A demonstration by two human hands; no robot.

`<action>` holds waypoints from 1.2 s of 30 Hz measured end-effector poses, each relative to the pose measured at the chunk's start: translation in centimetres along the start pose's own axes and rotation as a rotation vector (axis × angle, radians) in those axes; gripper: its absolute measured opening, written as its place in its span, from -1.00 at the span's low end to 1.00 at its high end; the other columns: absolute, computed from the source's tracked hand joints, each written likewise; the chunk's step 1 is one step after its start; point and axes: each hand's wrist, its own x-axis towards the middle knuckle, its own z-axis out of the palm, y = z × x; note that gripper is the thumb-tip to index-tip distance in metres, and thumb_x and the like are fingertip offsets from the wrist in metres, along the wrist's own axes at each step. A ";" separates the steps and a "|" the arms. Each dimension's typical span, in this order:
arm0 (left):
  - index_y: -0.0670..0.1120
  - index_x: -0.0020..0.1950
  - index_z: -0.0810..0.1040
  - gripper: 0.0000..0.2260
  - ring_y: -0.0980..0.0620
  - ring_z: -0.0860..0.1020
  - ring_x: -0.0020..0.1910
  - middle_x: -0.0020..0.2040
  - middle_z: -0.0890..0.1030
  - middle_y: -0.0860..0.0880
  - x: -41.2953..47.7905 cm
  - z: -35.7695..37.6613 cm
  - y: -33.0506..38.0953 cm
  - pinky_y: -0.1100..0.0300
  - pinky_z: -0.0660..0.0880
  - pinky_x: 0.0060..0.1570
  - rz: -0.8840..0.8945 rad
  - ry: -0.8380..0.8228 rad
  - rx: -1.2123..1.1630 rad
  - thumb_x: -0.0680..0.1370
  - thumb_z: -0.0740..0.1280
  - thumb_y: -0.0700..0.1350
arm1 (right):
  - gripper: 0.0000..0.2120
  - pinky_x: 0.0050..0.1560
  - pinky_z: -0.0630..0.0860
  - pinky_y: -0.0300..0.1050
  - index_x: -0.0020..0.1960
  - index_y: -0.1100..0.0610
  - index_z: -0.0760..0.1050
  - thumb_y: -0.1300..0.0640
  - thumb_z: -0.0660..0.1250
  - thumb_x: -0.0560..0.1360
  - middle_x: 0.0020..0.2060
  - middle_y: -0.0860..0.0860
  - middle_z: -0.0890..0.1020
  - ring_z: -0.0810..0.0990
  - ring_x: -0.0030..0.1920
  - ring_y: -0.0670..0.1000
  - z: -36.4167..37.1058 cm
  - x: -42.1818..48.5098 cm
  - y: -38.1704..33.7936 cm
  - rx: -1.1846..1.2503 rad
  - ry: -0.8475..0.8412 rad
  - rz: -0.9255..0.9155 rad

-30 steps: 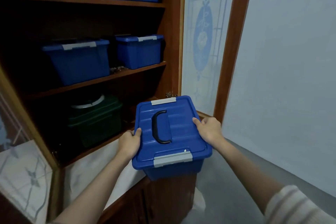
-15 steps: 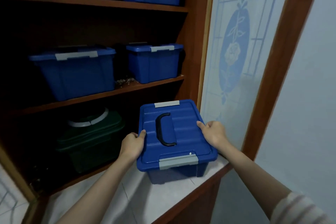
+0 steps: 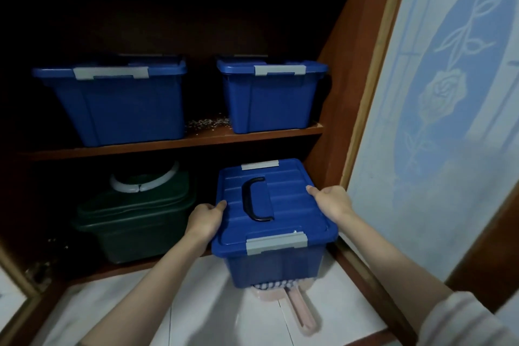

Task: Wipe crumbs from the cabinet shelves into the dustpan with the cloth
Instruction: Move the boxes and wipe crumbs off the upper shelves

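Grips: left grip point(image 3: 205, 220), right grip point(image 3: 334, 203) clasp blue lidded plastic box point(image 3: 292, 205)
Crumbs: pale speckled crumbs point(image 3: 207, 123) above box, unwiped
Progress: we judge wiping unstarted

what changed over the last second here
The blue box went inward from the edge of the counter toward the lower shelf, now over the dustpan and cloth. The left hand and right hand still grip its lid edges. The shelved bins and the crumbs stayed put.
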 end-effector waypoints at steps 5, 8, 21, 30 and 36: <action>-0.17 0.00 0.49 -0.76 -0.13 0.56 -0.08 -0.03 0.58 -0.17 1.1 0.5 -0.5 0.07 0.51 -0.08 -0.005 0.038 0.014 0.59 0.22 0.01 | -0.55 -0.30 0.42 -0.11 -0.44 0.15 0.28 -0.03 0.30 0.53 -0.39 0.08 0.49 0.49 -0.35 0.05 1.6 1.6 1.2 0.048 -0.088 0.075; -0.16 0.00 0.47 -0.78 -0.15 0.56 -0.04 -0.01 0.57 -0.17 1.6 0.4 -0.7 0.01 0.52 0.01 -0.004 0.048 -0.027 0.59 0.24 0.00 | -0.58 -0.14 0.48 -0.05 -0.39 0.15 0.31 -0.05 0.30 0.53 -0.26 0.14 0.55 0.54 -0.22 0.12 2.4 2.0 1.6 0.126 -0.108 0.110; -0.13 -0.17 0.50 -0.68 0.02 0.50 -0.38 -0.36 0.55 -0.06 -1.5 -1.2 -2.3 0.26 0.37 -0.43 -0.101 -0.071 -0.042 0.57 0.22 0.10 | -0.68 -0.17 0.58 -0.05 -0.09 0.21 0.48 -0.07 0.37 0.48 -0.08 0.22 0.64 0.63 -0.12 0.18 1.0 -0.3 2.0 0.213 -0.233 0.131; -0.16 -0.16 0.50 -0.75 0.12 0.35 -0.51 -0.45 0.45 0.01 -2.2 0.0 -1.2 0.33 0.30 -0.52 0.054 -0.007 -0.121 0.60 0.20 -0.03 | -0.74 -0.62 0.34 -0.27 -0.26 0.17 0.36 0.09 0.35 0.51 -0.38 0.10 0.45 0.34 -0.51 -0.01 1.9 -1.1 3.1 0.463 -0.157 0.144; -0.15 -0.13 0.46 -0.79 0.06 0.34 -0.42 -0.36 0.42 -0.03 0.0 0.5 -0.1 0.24 0.36 -0.38 -0.028 0.053 -0.438 0.56 0.30 -0.01 | -0.85 -0.34 0.62 -0.12 -0.13 0.25 0.44 0.19 0.36 0.50 -0.23 0.15 0.54 0.45 -0.46 -0.03 2.8 1.4 1.3 0.564 -0.101 0.085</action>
